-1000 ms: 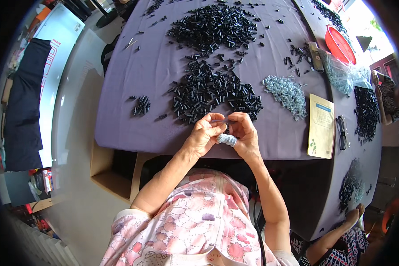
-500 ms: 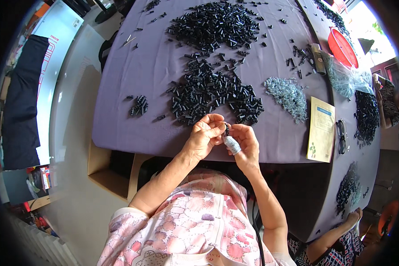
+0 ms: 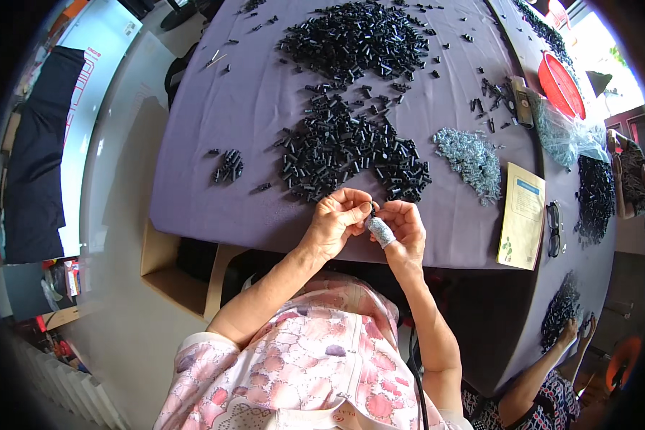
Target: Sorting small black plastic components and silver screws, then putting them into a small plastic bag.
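Close together over the table's near edge, my left hand [image 3: 339, 222] and my right hand [image 3: 404, 228] meet at the fingertips. Between them is a small black part [image 3: 373, 209], mostly hidden by the fingers. The left thumb and forefinger pinch at it, and the right fingers close on its other side. A speckled grey-white wrap [image 3: 381, 232] lies along the right thumb, seemingly covering it. Just beyond my hands spreads a pile of short black tubular pieces [image 3: 337, 147]. To the right lies a heap of small clear pieces [image 3: 473, 161].
A larger black heap [image 3: 355, 39] lies farther back on the purple-grey cloth [image 3: 215, 129]. At right are a yellow booklet [image 3: 521, 215], eyeglasses [image 3: 555, 228], a plastic bag [image 3: 562, 132] and a red basket [image 3: 561, 84]. Another person's hand [image 3: 568, 333] reaches a black pile at lower right.
The view has shifted slightly. My hands stay together, with the right fingers curled closer around the black part. The other person's hands at lower right have moved up to the black pile.
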A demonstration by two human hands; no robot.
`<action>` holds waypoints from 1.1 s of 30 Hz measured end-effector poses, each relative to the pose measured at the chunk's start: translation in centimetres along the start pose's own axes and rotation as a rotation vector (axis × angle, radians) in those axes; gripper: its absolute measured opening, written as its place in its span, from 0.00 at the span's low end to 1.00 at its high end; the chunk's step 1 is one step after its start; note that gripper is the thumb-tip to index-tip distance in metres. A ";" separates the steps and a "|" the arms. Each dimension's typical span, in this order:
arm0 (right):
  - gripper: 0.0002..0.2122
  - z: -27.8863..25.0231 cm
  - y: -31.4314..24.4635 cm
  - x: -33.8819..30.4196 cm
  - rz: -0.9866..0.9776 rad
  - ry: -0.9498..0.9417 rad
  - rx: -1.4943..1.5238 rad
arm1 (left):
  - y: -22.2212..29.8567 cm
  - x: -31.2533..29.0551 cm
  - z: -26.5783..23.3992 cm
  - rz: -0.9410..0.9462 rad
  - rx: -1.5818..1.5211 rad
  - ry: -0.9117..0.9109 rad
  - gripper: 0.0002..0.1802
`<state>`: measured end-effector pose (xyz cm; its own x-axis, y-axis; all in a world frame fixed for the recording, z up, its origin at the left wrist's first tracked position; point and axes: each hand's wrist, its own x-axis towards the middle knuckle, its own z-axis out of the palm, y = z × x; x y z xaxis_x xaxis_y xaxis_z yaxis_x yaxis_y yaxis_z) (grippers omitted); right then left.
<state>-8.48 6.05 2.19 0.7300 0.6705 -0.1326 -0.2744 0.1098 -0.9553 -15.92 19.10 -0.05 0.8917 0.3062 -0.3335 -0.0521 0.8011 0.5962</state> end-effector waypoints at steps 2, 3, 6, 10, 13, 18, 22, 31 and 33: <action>0.15 0.1 0.0 0.0 -0.033 0.001 -0.035 | -0.1 0.1 0.0 0.007 0.005 -0.002 0.06; 0.16 0.2 -0.1 0.1 -0.066 0.004 -0.070 | -0.1 0.1 0.1 0.009 0.004 -0.001 0.06; 0.16 0.3 0.3 0.2 -0.188 0.007 -0.234 | -0.2 0.0 0.5 0.029 -0.018 0.015 0.06; 0.16 0.3 0.5 0.0 -0.189 0.028 -0.345 | -0.4 0.0 0.4 0.047 0.019 0.068 0.05; 0.17 0.0 0.7 0.1 -0.124 0.028 -0.328 | -0.5 0.1 0.4 0.062 0.011 0.045 0.06; 0.20 -0.8 0.5 0.4 -0.104 -0.018 -0.268 | 0.0 0.0 0.1 0.015 0.010 0.065 0.08; 0.23 -1.2 -0.1 1.3 -0.177 -0.081 -0.374 | 0.2 -0.1 0.3 0.012 0.012 0.026 0.13; 0.20 -0.6 -0.2 2.8 -0.298 -0.229 -0.418 | 0.2 0.0 -0.4 -0.022 -0.060 -0.037 0.16; 0.20 -0.5 0.0 2.7 -0.296 -0.223 -0.376 | 0.1 0.1 -0.4 -0.025 -0.060 -0.022 0.16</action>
<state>-6.18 7.50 1.72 0.5802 0.7949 0.1774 0.1966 0.0747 -0.9776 -16.03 19.42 -0.27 0.9026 0.2751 -0.3311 -0.0564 0.8380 0.5427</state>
